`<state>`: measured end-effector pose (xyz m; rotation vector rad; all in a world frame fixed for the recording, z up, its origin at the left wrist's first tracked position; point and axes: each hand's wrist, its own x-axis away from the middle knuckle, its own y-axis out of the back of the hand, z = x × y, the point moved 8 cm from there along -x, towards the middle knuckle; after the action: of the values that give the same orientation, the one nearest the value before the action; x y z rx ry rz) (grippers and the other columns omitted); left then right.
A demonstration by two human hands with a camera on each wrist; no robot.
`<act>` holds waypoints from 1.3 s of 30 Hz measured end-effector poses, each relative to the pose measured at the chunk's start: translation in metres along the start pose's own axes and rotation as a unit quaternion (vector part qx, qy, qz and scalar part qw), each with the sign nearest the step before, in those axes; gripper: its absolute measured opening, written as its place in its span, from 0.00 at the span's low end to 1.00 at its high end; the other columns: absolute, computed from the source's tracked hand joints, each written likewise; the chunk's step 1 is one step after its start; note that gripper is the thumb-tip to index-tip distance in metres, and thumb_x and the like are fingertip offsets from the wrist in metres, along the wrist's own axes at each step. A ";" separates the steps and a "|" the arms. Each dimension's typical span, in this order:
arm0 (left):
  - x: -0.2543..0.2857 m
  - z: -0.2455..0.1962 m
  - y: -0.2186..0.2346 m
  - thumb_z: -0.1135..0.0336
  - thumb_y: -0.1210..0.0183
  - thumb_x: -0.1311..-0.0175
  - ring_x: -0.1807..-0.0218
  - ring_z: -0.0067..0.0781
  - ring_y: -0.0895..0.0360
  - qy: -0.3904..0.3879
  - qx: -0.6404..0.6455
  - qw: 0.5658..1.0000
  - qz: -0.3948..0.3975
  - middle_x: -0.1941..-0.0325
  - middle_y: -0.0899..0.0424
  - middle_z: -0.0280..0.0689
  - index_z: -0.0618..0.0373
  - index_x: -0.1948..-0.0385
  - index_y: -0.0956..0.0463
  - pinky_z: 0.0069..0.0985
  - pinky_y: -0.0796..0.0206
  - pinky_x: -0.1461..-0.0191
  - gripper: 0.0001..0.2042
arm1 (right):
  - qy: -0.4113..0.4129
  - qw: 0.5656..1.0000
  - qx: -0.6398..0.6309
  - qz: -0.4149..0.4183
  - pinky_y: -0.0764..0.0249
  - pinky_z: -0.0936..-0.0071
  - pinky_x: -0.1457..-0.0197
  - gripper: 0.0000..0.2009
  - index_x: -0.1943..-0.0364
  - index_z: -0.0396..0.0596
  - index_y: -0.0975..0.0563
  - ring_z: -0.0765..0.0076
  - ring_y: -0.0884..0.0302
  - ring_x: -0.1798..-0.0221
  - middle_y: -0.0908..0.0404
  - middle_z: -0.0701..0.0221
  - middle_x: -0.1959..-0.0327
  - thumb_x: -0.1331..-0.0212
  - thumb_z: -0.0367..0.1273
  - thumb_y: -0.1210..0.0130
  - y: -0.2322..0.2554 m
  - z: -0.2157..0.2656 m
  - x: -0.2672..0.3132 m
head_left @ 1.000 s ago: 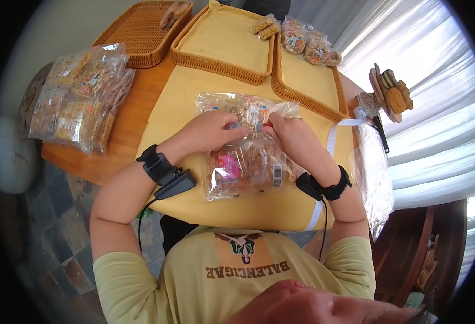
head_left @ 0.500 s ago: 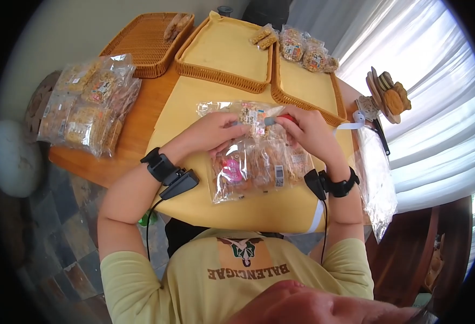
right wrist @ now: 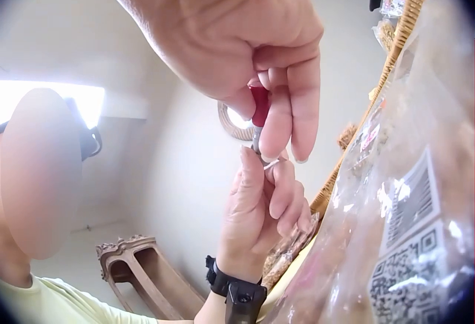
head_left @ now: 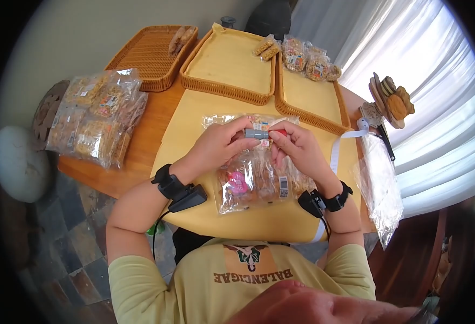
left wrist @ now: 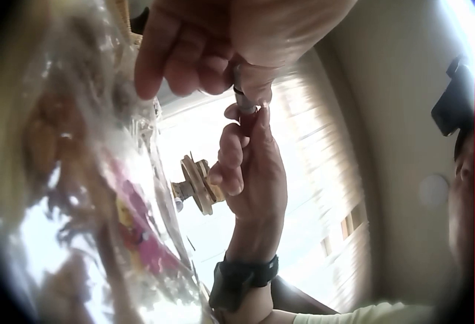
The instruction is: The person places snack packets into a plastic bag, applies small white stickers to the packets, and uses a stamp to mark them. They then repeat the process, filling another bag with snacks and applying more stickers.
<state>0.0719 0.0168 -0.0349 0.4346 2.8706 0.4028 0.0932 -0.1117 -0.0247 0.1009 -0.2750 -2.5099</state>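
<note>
Both hands meet over a clear plastic bag of snack packs [head_left: 251, 183] on the yellow cloth. My left hand [head_left: 218, 141] pinches the grey end of a short grey-and-red stick [head_left: 256, 133], its thumb and forefinger at the tip. Its red end is pinched between thumb and fingers of my right hand [head_left: 300, 148]. The right wrist view shows the red part [right wrist: 259, 105] under the right fingers, grey part toward the left hand. Beneath the hands, the bag shows a pink label [head_left: 234, 182] and a barcode [head_left: 283, 186].
Wicker trays [head_left: 226, 89] line the far side, some with small snack packs [head_left: 305, 59]. A stacked pile of filled bags [head_left: 94, 119] sits at the left table edge. On the right are clear plastic sheets [head_left: 380, 189], white ribbon [head_left: 335, 154] and a wooden ornament [head_left: 391, 100].
The left hand has moved up from the bag and taken the grey end of the stick. The right hand has shifted the stick left, toward it. The head view has tilted slightly.
</note>
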 end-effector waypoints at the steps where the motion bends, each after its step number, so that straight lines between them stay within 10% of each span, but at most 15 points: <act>1: 0.000 0.001 0.000 0.67 0.46 0.40 0.86 0.14 0.37 0.000 0.000 1.000 0.001 0.86 0.31 0.28 0.57 0.65 0.31 0.16 0.47 0.82 0.06 | 0.000 1.000 0.000 0.000 0.34 0.85 0.80 0.09 0.64 0.39 0.28 0.81 0.28 0.84 0.26 0.72 0.83 0.38 0.32 0.54 -0.001 -0.001 0.000; 18: 0.010 -0.031 -0.001 0.58 0.41 0.48 0.77 0.47 0.29 -0.205 -0.263 0.941 -0.063 0.79 0.28 0.43 0.55 0.70 0.32 0.33 0.38 0.75 0.13 | -0.026 0.998 -0.057 0.025 0.34 0.86 0.82 0.10 0.63 0.40 0.28 0.80 0.27 0.84 0.25 0.71 0.83 0.37 0.34 0.56 -0.015 -0.011 0.006; 27: 0.008 -0.018 -0.002 0.62 0.40 0.47 0.76 0.45 0.25 -0.146 -0.222 0.963 -0.055 0.79 0.25 0.44 0.54 0.65 0.30 0.30 0.34 0.75 0.12 | -0.018 1.000 0.006 0.022 0.35 0.85 0.81 0.10 0.62 0.41 0.29 0.79 0.27 0.83 0.25 0.70 0.83 0.36 0.33 0.57 -0.015 0.002 0.007; 39: 0.007 -0.006 0.001 0.71 0.41 0.48 0.81 0.18 0.31 -0.041 -0.054 0.996 -0.051 0.81 0.28 0.32 0.54 0.55 0.32 0.18 0.40 0.77 0.18 | -0.074 0.990 -0.095 0.079 0.32 0.85 0.78 0.10 0.62 0.42 0.29 0.77 0.23 0.78 0.24 0.70 0.79 0.38 0.35 0.54 -0.017 -0.005 0.004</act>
<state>0.0640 0.0184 -0.0298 0.2774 2.7618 0.5068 0.0809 -0.1012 -0.0336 -0.1780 -0.0972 -2.3754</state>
